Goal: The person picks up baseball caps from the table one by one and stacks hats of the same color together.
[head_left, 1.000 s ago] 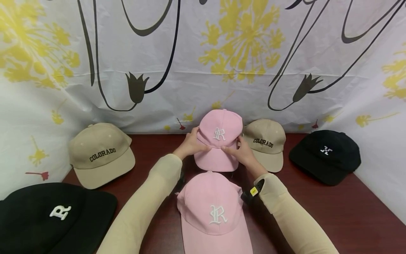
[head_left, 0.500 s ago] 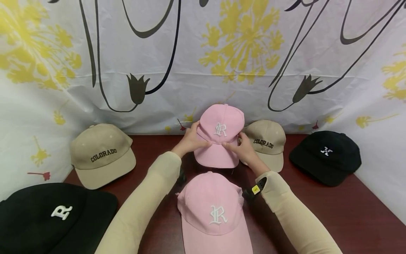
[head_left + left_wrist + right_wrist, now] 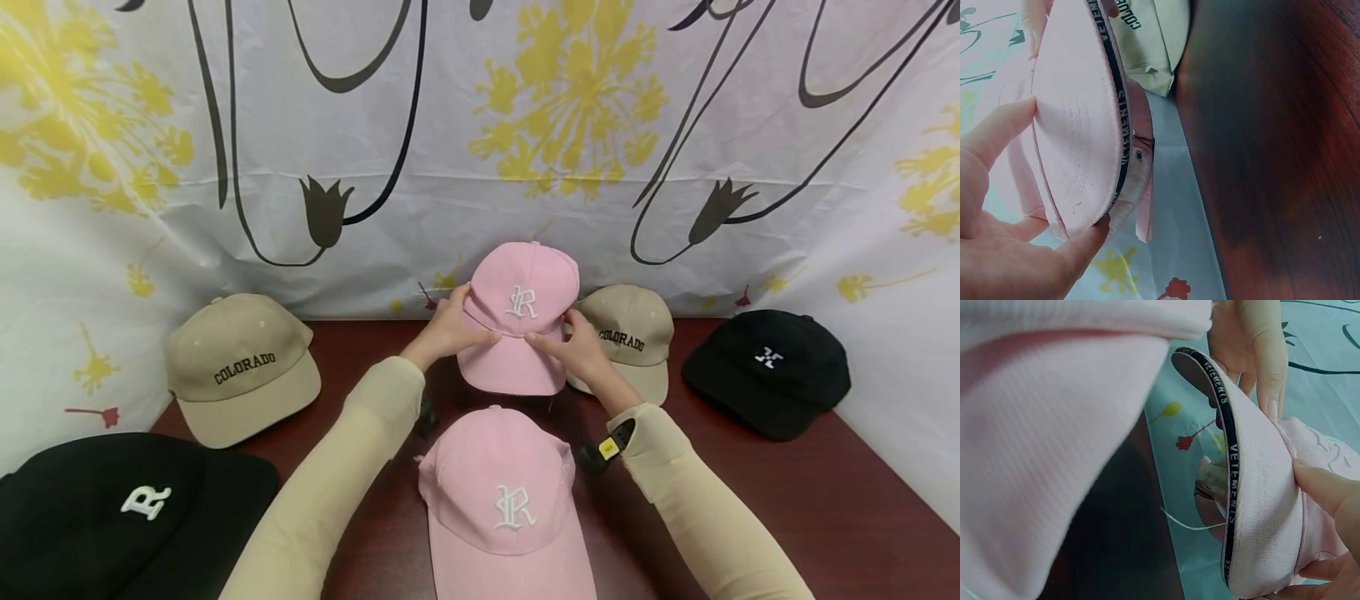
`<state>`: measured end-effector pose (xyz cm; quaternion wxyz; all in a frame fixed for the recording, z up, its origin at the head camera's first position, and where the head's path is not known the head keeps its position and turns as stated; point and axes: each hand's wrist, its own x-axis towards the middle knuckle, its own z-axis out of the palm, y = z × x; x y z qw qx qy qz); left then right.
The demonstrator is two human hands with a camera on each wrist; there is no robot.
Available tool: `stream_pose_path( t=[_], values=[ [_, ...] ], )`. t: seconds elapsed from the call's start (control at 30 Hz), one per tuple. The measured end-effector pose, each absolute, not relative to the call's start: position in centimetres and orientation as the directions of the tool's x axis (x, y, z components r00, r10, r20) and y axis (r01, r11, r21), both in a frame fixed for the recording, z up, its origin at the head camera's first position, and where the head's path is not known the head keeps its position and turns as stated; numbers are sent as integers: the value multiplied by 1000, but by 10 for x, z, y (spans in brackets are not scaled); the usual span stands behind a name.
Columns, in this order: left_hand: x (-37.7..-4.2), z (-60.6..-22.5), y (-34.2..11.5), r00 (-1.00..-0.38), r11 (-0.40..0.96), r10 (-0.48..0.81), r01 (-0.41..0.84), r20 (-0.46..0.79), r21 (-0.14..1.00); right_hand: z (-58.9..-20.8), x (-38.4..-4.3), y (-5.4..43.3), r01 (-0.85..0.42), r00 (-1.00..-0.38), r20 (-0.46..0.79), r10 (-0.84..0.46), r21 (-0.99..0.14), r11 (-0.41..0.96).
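Both hands hold a pink baseball cap (image 3: 510, 367) with a white embroidered R, at the back middle of the table. My left hand (image 3: 446, 329) grips its left side, and my right hand (image 3: 581, 350) grips the right. Each thumb lies along the seam where brim meets crown. In the left wrist view, fingers of my left hand (image 3: 1004, 244) reach round the brim's edge, which has a black lettered tape inside. The right wrist view shows my right hand (image 3: 1335, 531) on the brim's near side and a loose white thread (image 3: 1191, 526) hanging there. The cap's far side is hidden.
A second pink cap (image 3: 498, 467) lies in front, between the forearms. Beige COLORADO caps (image 3: 243, 367) (image 3: 630, 325) stand left and right of the held cap. Black caps sit at front left (image 3: 82, 517) and far right (image 3: 772, 375). A patterned white sheet (image 3: 420, 150) hangs behind.
The held pink cap has risen slightly, its brim tipping up a little, and both hands have moved up with it. The other caps stay in place.
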<state>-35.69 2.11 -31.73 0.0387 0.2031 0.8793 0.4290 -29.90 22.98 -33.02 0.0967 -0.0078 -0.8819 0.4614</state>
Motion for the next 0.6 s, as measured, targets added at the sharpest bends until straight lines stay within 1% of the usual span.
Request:
stream_pose_path(
  t=[0.37,0.6],
  values=[
    [-347,-307,17,-908,545,396,351,136,761,-322,-290,228,-119,-973,210,98,-816,565],
    [-341,-299,16,-904,545,398,368,153,753,-316,-285,227,-135,-965,241,100,-790,598]
  ],
)
